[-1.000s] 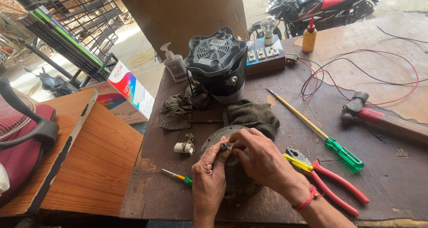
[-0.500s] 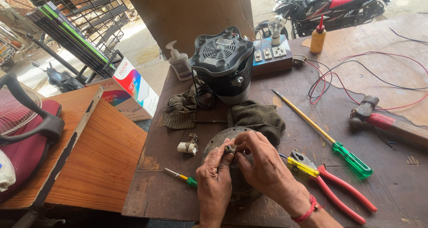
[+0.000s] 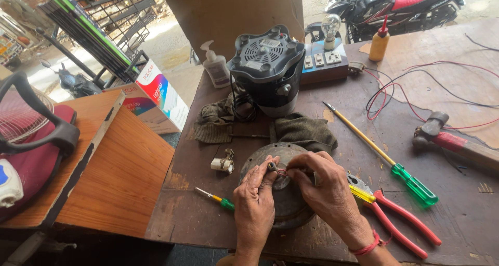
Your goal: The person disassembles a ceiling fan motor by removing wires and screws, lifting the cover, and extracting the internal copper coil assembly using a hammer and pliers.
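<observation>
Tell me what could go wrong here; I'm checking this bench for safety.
Both hands, left hand and right hand, pinch thin wires at the hub of the round metal motor housing; the strands could snap or prick fingers. The red-handled pliers beside the right wrist could get knocked off.

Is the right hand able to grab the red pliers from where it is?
Probably yes. The right hand is pinching a thin wire at the round metal motor part, and the red pliers lie on the table just beside its wrist, nothing between them.
</observation>
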